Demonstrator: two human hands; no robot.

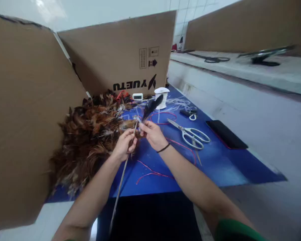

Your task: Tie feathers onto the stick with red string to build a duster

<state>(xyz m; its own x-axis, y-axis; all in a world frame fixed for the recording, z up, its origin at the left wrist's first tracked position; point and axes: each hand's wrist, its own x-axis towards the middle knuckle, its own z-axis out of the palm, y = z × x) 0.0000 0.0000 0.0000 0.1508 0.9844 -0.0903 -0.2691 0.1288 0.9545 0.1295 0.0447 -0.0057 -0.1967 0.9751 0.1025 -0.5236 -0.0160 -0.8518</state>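
My left hand (pixel 126 144) is closed around a long thin stick (pixel 120 186), which slants from the upper tip down toward my lap. Close beside it, my right hand (pixel 152 133) pinches a dark feather (pixel 152 106) by its base, near the top of the stick. Some pale strands show at the stick's tip, too small to make out clearly. A large heap of brown feathers (pixel 90 134) lies to the left of my hands. Scissors with white handles (pixel 188 132) rest on the blue table surface (pixel 150 187) to the right.
Cardboard panels (pixel 110 53) stand behind and at the left. A white spool (pixel 162 98), a small white digital device (pixel 137 96), red cord (pixel 157 173) and a black phone (pixel 226 134) lie on the table. A ledge (pixel 203 63) along the right wall holds more tools.
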